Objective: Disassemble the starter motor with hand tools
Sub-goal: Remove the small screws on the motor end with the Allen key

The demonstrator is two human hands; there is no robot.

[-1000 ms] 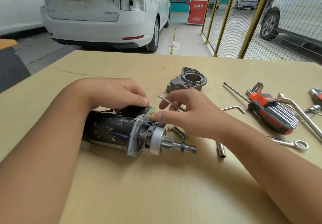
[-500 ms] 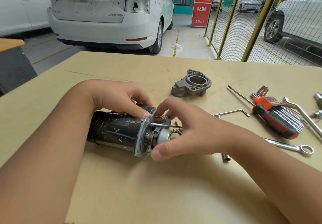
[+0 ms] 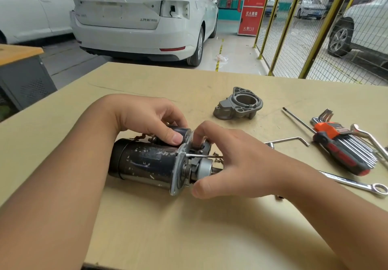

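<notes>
A starter motor point(image 3: 147, 162) lies on its side on the near-left part of a tan workbench point(image 3: 168, 227), its dark, paint-flecked cylindrical body pointing left and its silver mounting flange and pinion end pointing right. The person's left hand point(image 3: 147, 118) comes over the top of the motor, fingers curled around the smaller solenoid cylinder point(image 3: 180, 132) on the far side, with the thumb pressed against it just left of the flange. The right hand point(image 3: 233, 160) cups the pinion end: its index finger curls down onto the parts behind the flange, and its thumb sits under the silver drive collar point(image 3: 204, 167), so it grips that end of the motor. A thin through bolt point(image 3: 201, 155) sticks out of the flange to the right, passing beneath the right hand's fingers. Farther back and to the right, apart from the motor, sits the removed grey drive-end housing point(image 3: 239, 105). On the right side of the bench lie a red-and-black handled screwdriver point(image 3: 336, 150), a set of hex keys in an orange holder point(image 3: 344, 143), a single L-shaped hex key point(image 3: 291, 139) and a combination wrench point(image 3: 357, 183).
</notes>
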